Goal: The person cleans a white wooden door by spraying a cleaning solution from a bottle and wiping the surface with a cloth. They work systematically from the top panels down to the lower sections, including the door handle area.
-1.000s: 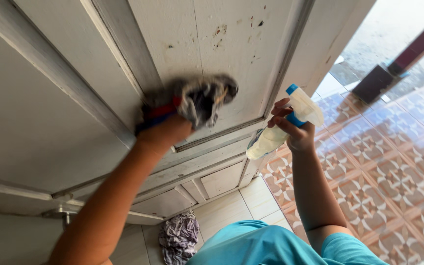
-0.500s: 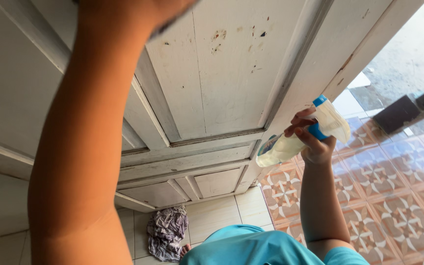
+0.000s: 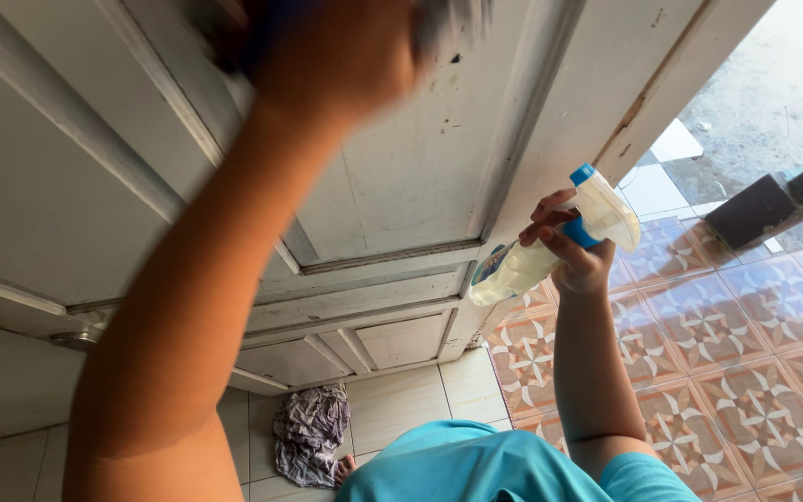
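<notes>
White-painted panelled wooden door (image 3: 420, 177) fills the view. High against it, the left hand (image 3: 332, 56) presses a blurred dark cloth (image 3: 443, 19); its finger state cannot be told. Beside the door's edge, the right hand (image 3: 573, 251) has fingers clamped around a translucent plastic spray bottle with blue nozzle (image 3: 550, 242).

The person wears a turquoise short-sleeved shirt (image 3: 476, 465); its sleeve ends above the right elbow; both forearms are bare, without watch or bracelet; bare toes (image 3: 346, 469) show below on the floor tiles.
</notes>
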